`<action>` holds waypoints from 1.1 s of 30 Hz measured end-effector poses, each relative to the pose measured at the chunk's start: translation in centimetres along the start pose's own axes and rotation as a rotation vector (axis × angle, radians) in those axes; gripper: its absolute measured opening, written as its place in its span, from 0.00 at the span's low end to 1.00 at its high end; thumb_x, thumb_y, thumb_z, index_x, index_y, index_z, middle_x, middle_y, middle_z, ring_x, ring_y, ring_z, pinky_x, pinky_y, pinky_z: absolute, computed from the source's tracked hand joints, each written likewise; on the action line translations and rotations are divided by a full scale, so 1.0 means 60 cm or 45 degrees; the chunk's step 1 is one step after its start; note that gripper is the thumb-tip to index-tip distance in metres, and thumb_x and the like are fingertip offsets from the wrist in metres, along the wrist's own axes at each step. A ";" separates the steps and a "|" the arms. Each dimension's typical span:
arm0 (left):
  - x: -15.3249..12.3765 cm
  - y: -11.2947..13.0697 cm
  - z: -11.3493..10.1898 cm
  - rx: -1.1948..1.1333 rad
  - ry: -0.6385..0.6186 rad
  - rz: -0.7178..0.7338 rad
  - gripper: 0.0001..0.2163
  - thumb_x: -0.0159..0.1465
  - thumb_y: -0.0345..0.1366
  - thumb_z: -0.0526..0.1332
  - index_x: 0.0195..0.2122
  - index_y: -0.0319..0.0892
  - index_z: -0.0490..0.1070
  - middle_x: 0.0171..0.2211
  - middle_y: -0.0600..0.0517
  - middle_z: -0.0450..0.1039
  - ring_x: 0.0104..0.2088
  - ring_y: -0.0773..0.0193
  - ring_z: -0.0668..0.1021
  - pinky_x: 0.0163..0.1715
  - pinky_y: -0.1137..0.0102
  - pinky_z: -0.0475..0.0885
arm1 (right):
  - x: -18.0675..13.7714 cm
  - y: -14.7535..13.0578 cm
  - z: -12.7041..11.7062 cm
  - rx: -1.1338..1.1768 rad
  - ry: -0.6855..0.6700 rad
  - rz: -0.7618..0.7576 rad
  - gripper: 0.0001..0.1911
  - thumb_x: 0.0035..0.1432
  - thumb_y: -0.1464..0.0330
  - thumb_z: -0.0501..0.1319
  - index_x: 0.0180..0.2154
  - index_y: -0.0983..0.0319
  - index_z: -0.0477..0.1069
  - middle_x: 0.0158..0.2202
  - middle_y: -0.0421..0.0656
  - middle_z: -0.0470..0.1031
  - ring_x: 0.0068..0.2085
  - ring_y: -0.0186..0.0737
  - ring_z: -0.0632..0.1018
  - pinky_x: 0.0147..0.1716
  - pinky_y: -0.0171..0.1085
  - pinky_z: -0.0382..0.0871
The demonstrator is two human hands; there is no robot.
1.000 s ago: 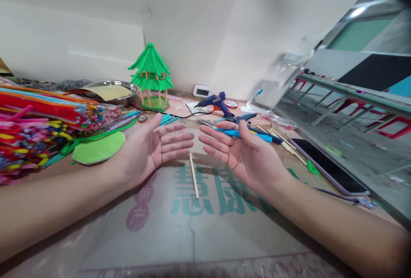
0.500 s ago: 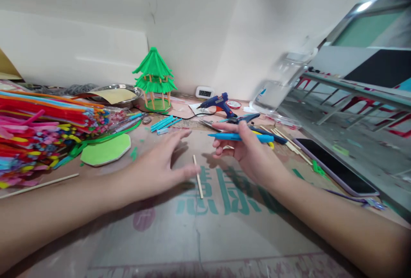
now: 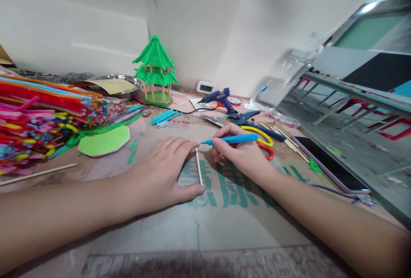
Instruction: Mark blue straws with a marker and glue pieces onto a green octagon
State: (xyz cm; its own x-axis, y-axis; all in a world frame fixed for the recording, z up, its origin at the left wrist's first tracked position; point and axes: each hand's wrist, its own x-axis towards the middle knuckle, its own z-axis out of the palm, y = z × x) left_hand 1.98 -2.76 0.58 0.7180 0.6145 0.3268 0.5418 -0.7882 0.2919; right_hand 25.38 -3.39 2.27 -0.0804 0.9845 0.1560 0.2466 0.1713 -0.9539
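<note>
My left hand [image 3: 170,162] spans a short wooden stick [image 3: 199,167] on the table mat, with its fingertips at the far end and its thumb at the near end. In my right hand [image 3: 240,147] is a blue felt-tip pen [image 3: 234,139], gripped as for writing. The pen's tip points left and sits close to the stick's far end; I cannot tell whether they touch. Beside the right hand, scissors with yellow and red handles [image 3: 266,134] are partly covered by it.
A green pagoda model [image 3: 155,72] stands at the back near a glue gun [image 3: 221,98] and a timer [image 3: 206,87]. Pipe cleaners [image 3: 48,111] fill the left, by a green octagonal piece [image 3: 104,142]. To the right lie a phone [image 3: 330,164] and wooden sticks [image 3: 290,141].
My left hand has closed onto the ends of the short stick. My right hand has shifted its hold on the pen to a writing grip and brought the tip to the stick's far end.
</note>
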 end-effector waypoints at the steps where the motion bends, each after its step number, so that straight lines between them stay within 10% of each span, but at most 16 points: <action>1: -0.001 0.000 -0.002 0.072 0.023 0.048 0.33 0.65 0.55 0.68 0.62 0.37 0.69 0.58 0.38 0.73 0.59 0.41 0.74 0.60 0.47 0.72 | 0.001 0.003 -0.001 -0.022 0.013 -0.010 0.12 0.60 0.60 0.69 0.36 0.57 0.68 0.25 0.36 0.75 0.23 0.36 0.79 0.22 0.34 0.71; 13: 0.001 0.005 -0.011 0.303 -0.042 0.228 0.25 0.73 0.54 0.59 0.57 0.38 0.77 0.37 0.45 0.75 0.37 0.51 0.78 0.37 0.59 0.74 | 0.018 0.012 -0.002 -0.124 -0.054 -0.055 0.11 0.62 0.61 0.67 0.35 0.57 0.66 0.25 0.36 0.76 0.19 0.33 0.73 0.18 0.33 0.66; 33: 0.000 0.005 -0.010 0.314 -0.096 0.206 0.25 0.74 0.54 0.56 0.59 0.39 0.75 0.38 0.44 0.76 0.38 0.51 0.79 0.40 0.58 0.75 | 0.019 0.003 0.002 -0.117 -0.107 0.033 0.11 0.57 0.64 0.69 0.33 0.58 0.67 0.23 0.38 0.78 0.19 0.32 0.72 0.19 0.32 0.66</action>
State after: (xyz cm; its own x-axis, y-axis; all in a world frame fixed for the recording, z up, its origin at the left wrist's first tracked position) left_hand 1.89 -2.97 1.21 0.8292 0.4833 0.2809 0.5006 -0.8656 0.0116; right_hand 25.22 -2.23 2.22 -0.1526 0.9826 0.1061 0.3368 0.1527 -0.9291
